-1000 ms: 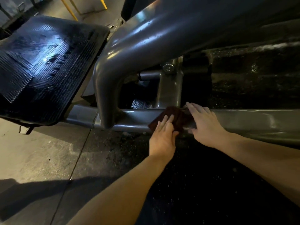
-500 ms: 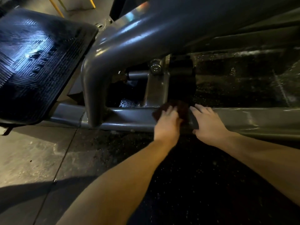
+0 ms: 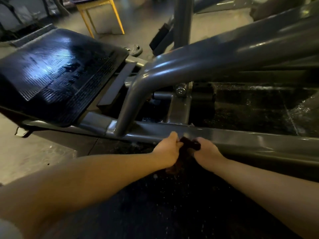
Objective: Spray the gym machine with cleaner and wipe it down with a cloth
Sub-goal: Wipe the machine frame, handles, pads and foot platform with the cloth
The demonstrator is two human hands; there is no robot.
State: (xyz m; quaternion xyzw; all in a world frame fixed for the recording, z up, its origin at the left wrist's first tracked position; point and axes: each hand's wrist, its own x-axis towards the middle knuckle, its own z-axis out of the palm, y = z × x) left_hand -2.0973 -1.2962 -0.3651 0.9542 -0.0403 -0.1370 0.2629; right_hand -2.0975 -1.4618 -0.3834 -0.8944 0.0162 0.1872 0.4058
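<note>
The gym machine is a grey steel frame; its low horizontal rail (image 3: pixel 241 140) runs across the middle, and a thick curved tube (image 3: pixel 138 87) rises from it. A dark brown cloth (image 3: pixel 187 144) hangs bunched just in front of the rail. My left hand (image 3: pixel 166 150) grips its left end with curled fingers. My right hand (image 3: pixel 206 150) grips its right end. Both hands sit close together, off the rail's front face. The lower part of the cloth droops between my wrists. No spray bottle is in view.
A black ribbed footplate (image 3: pixel 57 78) tilts up at the left. A bolt and bracket (image 3: pixel 180 91) sit behind the rail. Black speckled rubber flooring (image 3: pixel 172 204) lies under my arms, with concrete floor (image 3: pixel 34 152) to the left. A yellow-legged stool (image 3: pixel 100 16) stands at the back.
Both hands lay flat on the cloth against the rail earlier. Now they have pulled back off the rail and grip the cloth bunched between them. The view has pulled back and up.
</note>
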